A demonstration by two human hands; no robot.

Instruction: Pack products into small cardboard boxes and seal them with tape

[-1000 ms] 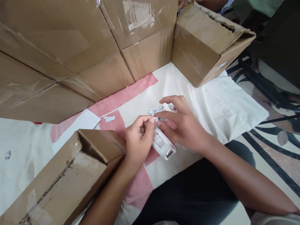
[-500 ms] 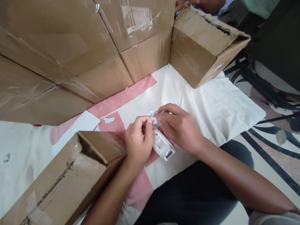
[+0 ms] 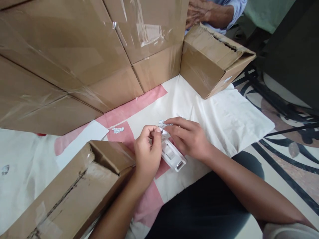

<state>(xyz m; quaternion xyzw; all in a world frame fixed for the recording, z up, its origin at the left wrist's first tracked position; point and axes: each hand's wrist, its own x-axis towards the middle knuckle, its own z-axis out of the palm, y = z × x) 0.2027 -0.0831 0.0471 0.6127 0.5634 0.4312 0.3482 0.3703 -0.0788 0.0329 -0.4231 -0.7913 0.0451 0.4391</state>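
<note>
My left hand is closed in a pinch, thumb against index finger, over a small whitish piece I cannot make out clearly. Just below those fingertips a white plastic dispenser-like device lies slanted on the cloth, with a metallic strip at its near end. From the other side my right hand reaches in, its fingertips together at a small white-and-blue paper cutout. Part of the device's far end is hidden by my fingers. Another small cutout lies on a pink patch to the left.
Tall taped cardboard boxes stand ahead. One smaller carton sits at the far right, another at my left forearm. A white paper sheet lies by the boxes on the pink-and-white cloth. Another person's hand shows behind.
The view has shifted slightly, showing more of the other person's hand. My right fingers have stretched out a little further over the cutout. My left hand keeps its pinch.
</note>
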